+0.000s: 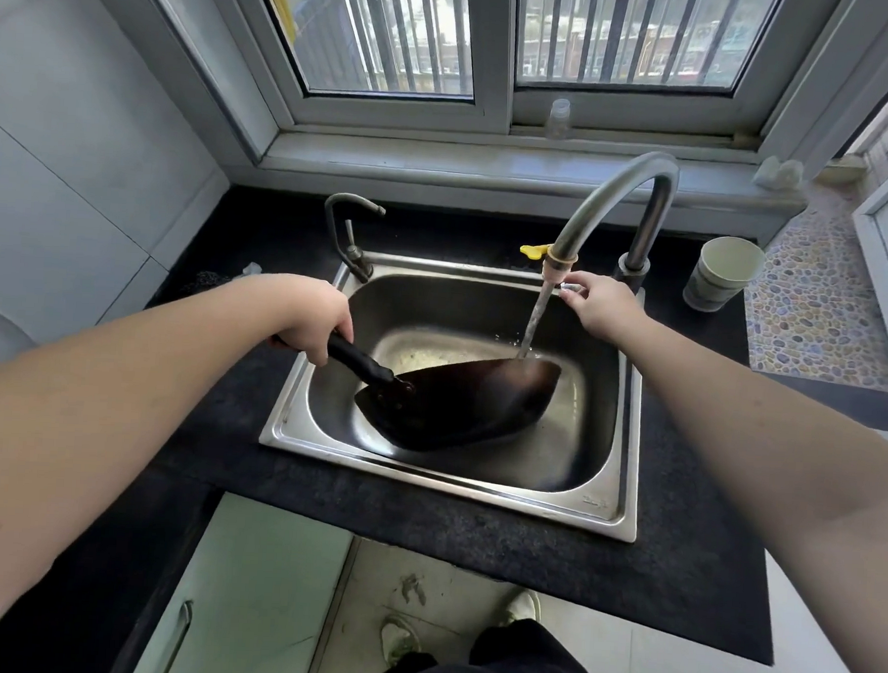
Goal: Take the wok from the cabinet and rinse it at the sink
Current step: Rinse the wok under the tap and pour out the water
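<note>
**Wok under the running tap, held by its handle**

Head view: my left hand [311, 324] is wrapped tight around the black handle [356, 358] of the wok [459, 404], which sits tilted inside the steel sink [439, 482], its far rim under the stream of water [534, 320] falling from the tall faucet [613, 201]. My right hand [600, 306] reaches to the faucet's base, fingertips pinching a small shiny lever [570, 288].

I judge the wok stiff and fairly heavy, with its weight well out from the handle, so one hand at the handle will feel it twist as water collects. Wet dark metal will be slippery; the handle looks like the only sure hold, and the far rim could be steadied by the second hand if needed. It does not look fragile, though it could bang the sink wall.

Writing: a small stamped mark shows at the sink's near right corner [595, 502], too small for me to read. The paper cup [720, 273] on the counter [421, 530] carries a faint print I cannot make out.
</note>
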Available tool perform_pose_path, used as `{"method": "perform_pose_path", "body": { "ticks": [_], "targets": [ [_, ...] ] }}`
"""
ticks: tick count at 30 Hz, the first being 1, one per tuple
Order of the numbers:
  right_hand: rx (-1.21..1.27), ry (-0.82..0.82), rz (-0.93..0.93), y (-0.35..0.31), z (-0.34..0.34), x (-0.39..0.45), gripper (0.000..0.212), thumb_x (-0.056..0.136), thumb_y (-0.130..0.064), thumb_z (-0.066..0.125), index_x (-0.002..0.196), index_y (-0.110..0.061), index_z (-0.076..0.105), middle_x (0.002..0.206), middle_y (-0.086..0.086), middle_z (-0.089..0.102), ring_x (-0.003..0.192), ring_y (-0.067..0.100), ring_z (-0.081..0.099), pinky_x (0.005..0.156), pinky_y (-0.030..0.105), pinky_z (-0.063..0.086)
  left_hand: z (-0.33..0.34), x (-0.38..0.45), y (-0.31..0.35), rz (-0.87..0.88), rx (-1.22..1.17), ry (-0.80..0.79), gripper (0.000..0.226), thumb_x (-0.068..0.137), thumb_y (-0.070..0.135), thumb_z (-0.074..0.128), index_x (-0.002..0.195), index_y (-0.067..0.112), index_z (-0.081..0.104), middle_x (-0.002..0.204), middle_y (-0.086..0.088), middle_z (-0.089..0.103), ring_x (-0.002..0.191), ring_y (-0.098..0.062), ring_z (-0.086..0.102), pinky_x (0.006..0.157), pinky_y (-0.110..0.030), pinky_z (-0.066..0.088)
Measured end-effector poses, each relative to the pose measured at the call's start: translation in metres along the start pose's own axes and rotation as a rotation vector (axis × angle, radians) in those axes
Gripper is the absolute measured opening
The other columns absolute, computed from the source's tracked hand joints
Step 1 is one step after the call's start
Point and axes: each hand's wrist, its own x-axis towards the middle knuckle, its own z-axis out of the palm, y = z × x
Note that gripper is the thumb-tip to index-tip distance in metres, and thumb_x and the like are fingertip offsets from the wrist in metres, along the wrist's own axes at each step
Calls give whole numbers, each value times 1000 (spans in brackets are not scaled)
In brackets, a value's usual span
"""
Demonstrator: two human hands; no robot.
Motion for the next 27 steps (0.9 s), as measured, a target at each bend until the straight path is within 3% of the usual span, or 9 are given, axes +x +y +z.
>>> {"method": "perform_pose_path", "body": {
  "ticks": [8, 16, 27],
  "targets": [
    [-11, 1, 5, -1, 0, -1, 32, 97, -42, 48, 127, -34, 58, 123, 7, 65, 116, 31, 56, 96, 45, 46, 15, 2, -17, -22, -96, -1, 33, 73, 17, 63, 97, 38, 69, 66, -1, 66, 34, -12, 54, 40, -20, 47],
    [-15, 0, 14, -1, 0, -1, 32, 96, -44, 49, 126, -35, 58, 120, 5, 66, 114, 31, 57, 94, 45, 48, 40, 4, -41, 9, -304, -25, 23, 70, 16, 63, 87, 30, 71, 52, -2, 60, 35, -17, 52, 41, -21, 46],
    [-8, -12, 13, -2, -1, -2, 34, 96, -45, 48, 127, -35, 58, 118, 5, 67, 113, 30, 58, 94, 45, 48, 72, 9, -65, -21, -411, -27, 37, 70, 16, 66, 98, 40, 71, 55, -2, 61, 39, -18, 53, 42, -22, 47]
  ]
}}
